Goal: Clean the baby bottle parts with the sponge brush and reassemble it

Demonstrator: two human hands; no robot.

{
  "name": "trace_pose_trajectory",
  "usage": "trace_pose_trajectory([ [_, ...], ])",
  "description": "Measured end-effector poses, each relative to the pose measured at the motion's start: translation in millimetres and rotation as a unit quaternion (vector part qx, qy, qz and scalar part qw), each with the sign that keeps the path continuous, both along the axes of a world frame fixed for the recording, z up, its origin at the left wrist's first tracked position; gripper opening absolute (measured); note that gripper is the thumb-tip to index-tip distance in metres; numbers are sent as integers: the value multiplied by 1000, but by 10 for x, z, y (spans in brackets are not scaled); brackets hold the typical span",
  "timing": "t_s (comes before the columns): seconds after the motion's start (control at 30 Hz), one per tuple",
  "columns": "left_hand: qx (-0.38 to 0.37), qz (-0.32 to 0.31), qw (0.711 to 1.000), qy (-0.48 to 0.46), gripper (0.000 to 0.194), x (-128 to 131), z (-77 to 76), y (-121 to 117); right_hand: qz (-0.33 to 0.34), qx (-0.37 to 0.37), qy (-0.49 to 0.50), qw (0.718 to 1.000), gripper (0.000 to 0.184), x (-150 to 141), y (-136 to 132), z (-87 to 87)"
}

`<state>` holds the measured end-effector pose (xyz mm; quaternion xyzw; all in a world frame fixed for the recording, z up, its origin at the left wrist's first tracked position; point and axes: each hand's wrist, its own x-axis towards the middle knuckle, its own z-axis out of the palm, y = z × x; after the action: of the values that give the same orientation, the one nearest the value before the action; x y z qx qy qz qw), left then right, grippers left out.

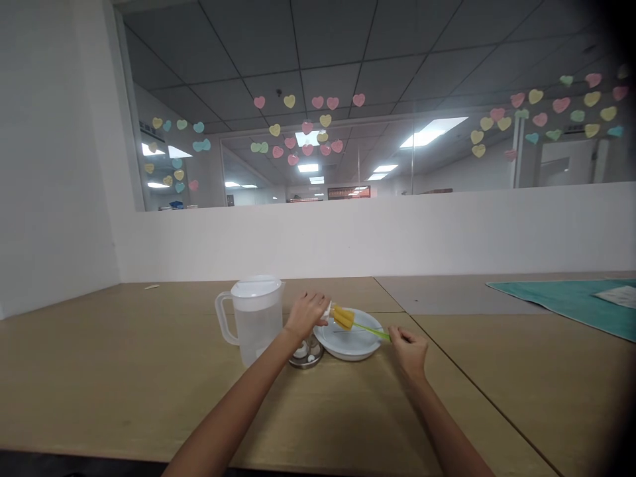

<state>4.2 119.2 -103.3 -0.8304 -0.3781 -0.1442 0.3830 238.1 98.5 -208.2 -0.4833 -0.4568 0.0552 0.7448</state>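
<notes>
Over the white basin [354,349], my right hand [410,350] is closed around the end of a green handle [371,330]. This handle belongs to a sponge brush with a yellow sponge head [342,317], which points left toward my other hand. My left hand [308,314] is closed on a small, whitish, partly clear container [326,313]; my fingers cover much of it, and its kind is unclear. The sponge tip meets the container's mouth, though how far inside it sits I cannot tell. Below my left wrist is a round metal tray [307,362] with small white and clear pieces, partly hidden by my arm.
A translucent white lidded pitcher [258,324] stands left of the tray, its handle facing left. At the far right lies a teal cloth [561,301] with a pale sheet [619,296] on it. A white wall [322,238] with a window rises behind the wooden table [124,377].
</notes>
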Motion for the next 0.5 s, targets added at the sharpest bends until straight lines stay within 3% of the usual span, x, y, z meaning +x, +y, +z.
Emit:
trace_pose_trajectory([
  [0.13,-10,-48,997,61,55,30,-31,-42,0,0,-26,1000,31,-13,32,-39],
  [0.33,-17,-91,993,78,53,241,-200,-91,46,-12,-53,997,35,-94,60,-72],
  [0.5,-29,-56,997,46,54,212,-129,18,-7,-39,-2,999,32,-5,75,-53],
])
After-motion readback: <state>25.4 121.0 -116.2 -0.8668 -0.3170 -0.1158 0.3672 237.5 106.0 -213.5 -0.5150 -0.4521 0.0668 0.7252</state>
